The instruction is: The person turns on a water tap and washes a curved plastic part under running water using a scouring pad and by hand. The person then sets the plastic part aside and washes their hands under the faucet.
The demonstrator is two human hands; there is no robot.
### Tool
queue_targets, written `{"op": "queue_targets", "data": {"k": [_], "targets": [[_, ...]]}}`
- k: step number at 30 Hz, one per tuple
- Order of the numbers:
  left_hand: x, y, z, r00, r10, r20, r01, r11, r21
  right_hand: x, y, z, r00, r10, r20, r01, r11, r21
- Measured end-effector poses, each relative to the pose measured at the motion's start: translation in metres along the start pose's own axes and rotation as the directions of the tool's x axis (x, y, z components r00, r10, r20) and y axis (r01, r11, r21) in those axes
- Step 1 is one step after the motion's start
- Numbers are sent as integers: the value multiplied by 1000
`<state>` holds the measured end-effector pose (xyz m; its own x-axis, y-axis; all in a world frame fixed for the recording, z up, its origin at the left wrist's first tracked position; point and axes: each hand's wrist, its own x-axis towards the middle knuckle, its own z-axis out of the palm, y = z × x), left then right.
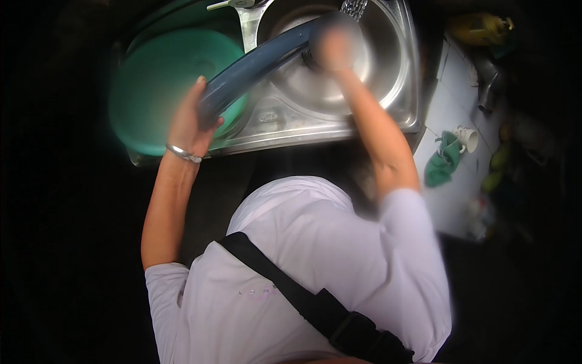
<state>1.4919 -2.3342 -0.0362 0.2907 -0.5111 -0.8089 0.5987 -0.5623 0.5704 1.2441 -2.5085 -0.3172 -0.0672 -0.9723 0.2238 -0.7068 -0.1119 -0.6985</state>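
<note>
A long, curved, dark blue-grey object [257, 68], perhaps a tray or basin seen edge-on, is tilted over the steel sink [336, 100]. My left hand [193, 121] grips its lower end, thumb on the upper side and fingers at the underside. At the far end, over the round bowl, my right hand [335, 48] is at the object; it is smeared, so its fingers cannot be made out. Running water [353, 8] shows just beyond the right hand.
A large green basin [142, 91] sits on the sink's left side. To the right, a tiled counter [451, 82] bears a green cloth [444, 161], a white mug [467, 138] and a yellow package [479, 28]. The sink's front edge [291, 139] lies close to my body.
</note>
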Motion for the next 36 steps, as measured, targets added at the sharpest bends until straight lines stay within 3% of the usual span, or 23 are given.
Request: {"op": "queue_targets", "data": {"k": [5, 7, 9, 11, 13, 15, 17, 20, 23, 27, 29, 30, 33, 35, 36], "targets": [[5, -3, -5, 999, 35, 16, -35, 999, 38, -3, 1, 13, 997, 45, -66, -45, 999, -11], [9, -6, -8, 999, 39, 33, -39, 999, 7, -4, -12, -1, 998, -63, 2, 62, 990, -124], [9, -8, -8, 999, 35, 15, -35, 999, -17, -4, -28, -26, 953, -267, 141, 296, 917, -266], [8, -11, -7, 999, 25, -27, -27, 999, -42, -8, -25, -18, 995, -73, 61, 69, 995, 75], [4, -17, -7, 1000, 21, -11, -22, 997, -75, -10, -46, -22, 979, 196, 48, -201, 926, 321], [-3, -24, -1, 1000, -3, -23, 0, 995, -105, -8, -69, -35, 855, 511, 90, -493, 745, 449], [-13, -26, 8, 997, -26, -70, 16, 991, -129, -7, -46, -35, 774, 550, 313, -613, 528, 588], [-12, -36, 6, 997, -38, -66, 28, 989, -145, -12, -91, -63, 604, 632, 485, -693, 116, 712], [-15, -45, 3, 999, -36, -38, 29, 986, -162, -21, -117, -76, 523, 682, 511, -768, 117, 630], [-17, -55, 0, 998, -60, 14, 62, 983, -174, -40, -175, -102, 471, 747, 470, -852, 246, 463], [-20, -54, 2, 997, -74, 34, 79, 974, -211, -57, -151, -66, 588, 685, 429, -748, 258, 612], [-19, -56, 0, 995, -88, 53, 97, 971, -221, -55, -147, -60, 535, 712, 455, -774, 197, 602], [-11, -56, -7, 987, -127, 94, 146, 962, -229, -47, -135, -50, 615, 735, 286, -700, 342, 627], [-14, -53, -4, 987, -136, 90, 153, 963, -222, -23, -71, -10, 567, 765, 305, -730, 296, 616], [-13, -53, -5, 985, -148, 93, 165, 961, -223, -9, -72, -30, 540, 753, 377, -766, 254, 590]]}}
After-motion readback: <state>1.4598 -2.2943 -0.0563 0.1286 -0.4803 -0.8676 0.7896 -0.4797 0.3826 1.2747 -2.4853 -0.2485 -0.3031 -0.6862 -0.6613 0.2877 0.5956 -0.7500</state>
